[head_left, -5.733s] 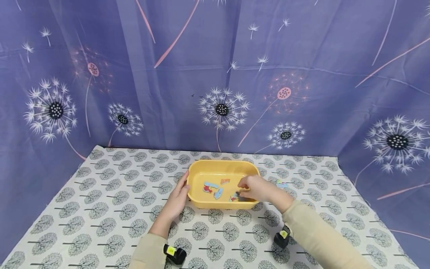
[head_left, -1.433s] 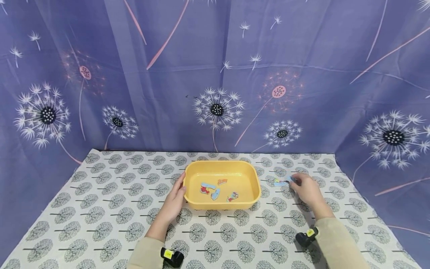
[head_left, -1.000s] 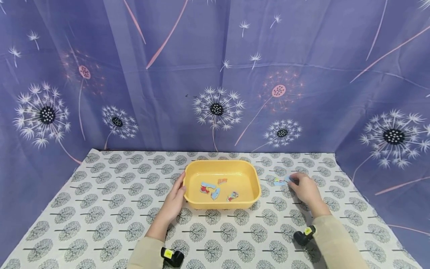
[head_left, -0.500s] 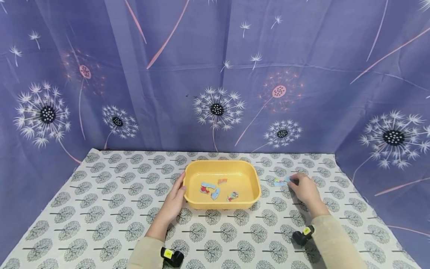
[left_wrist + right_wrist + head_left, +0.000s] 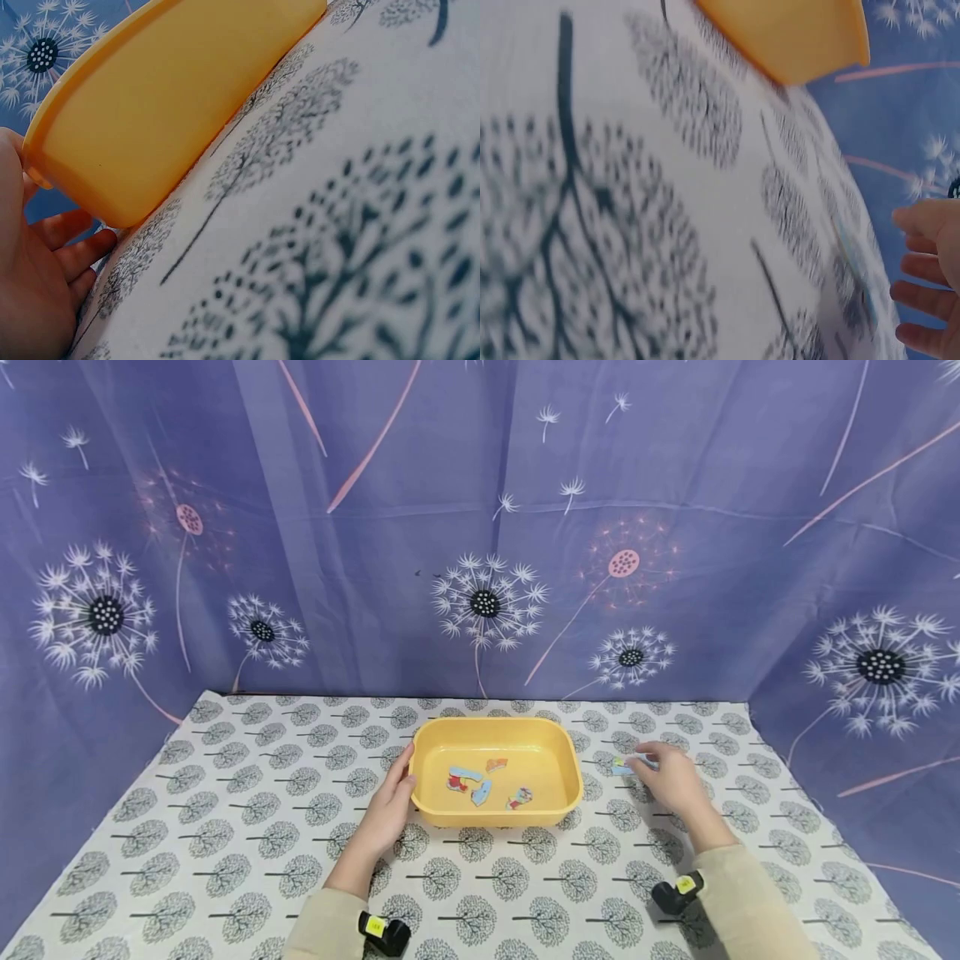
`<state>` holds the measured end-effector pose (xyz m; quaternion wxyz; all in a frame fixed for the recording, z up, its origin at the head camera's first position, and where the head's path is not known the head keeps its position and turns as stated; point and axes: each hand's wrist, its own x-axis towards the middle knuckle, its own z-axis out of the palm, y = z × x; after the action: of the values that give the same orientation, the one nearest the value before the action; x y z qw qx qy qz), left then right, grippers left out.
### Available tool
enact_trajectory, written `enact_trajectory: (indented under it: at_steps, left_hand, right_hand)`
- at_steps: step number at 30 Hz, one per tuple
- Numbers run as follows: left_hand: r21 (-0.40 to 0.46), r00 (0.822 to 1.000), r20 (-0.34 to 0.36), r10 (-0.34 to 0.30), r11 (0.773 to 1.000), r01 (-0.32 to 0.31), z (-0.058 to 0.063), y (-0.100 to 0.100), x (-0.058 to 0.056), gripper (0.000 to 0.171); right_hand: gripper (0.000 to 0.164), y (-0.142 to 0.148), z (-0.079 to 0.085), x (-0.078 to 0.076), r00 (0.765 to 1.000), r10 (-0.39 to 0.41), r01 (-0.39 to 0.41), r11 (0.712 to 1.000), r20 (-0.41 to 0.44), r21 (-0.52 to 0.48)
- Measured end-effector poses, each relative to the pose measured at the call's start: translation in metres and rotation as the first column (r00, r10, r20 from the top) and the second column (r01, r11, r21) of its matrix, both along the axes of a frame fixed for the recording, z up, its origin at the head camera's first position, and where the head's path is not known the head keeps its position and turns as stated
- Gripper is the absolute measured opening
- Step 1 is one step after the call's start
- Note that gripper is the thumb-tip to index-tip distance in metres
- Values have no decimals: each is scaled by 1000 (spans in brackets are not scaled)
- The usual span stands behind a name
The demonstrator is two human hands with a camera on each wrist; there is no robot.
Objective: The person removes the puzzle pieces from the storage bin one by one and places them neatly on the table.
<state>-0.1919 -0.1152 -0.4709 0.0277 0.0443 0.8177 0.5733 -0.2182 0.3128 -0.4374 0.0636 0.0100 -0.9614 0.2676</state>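
Note:
A yellow plastic tub stands upright on the table with several flat puzzle pieces inside. These include a blue and red piece, a light blue one, an orange one and a multicoloured one. My left hand rests against the tub's left end, fingers loosely bent at its outer wall in the left wrist view. Right of the tub, my right hand is over joined-looking blue pieces on the cloth, partly hiding them. Its fingers look loose and hold nothing visible.
White cloth with grey tree prints covers the table. A blue-purple curtain with dandelions hangs behind and at both sides. Each wrist wears a small black camera, such as the left one.
My right hand came from inside the tub to the pieces on the right. Over the last half second it shifted slightly left over them. The left hand stays at the tub.

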Motion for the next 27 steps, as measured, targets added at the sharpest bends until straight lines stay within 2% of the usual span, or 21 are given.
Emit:
enact_trajectory:
  at_steps: [5,10,18,20,24,27]
  left_hand:
    - [1,1000,0,0,1000,0,0,0,0,52]
    - [5,1000,-2,0,1000,0,0,0,0,52]
    - [13,1000,2,-17,1000,17,1,-1,0,52]
    - [14,1000,13,-17,1000,17,5,-1,1,52]
    - [12,999,34,-17,1000,16,24,2,10,52]
    - [12,999,30,-18,1000,18,28,3,11,52]
  right_hand:
    - [41,-15,9,2,998,36,-40,996,-53,-76]
    - [39,-31,19,4,989,94,-112,979,-111,-170]
    - [36,-56,32,10,984,132,-156,963,-121,-221]
    - [36,-62,34,10,978,162,-189,955,-129,-228]
    - [34,-74,37,9,962,229,-260,933,-146,-250]
    - [34,-82,38,8,955,261,-290,920,-142,-262]
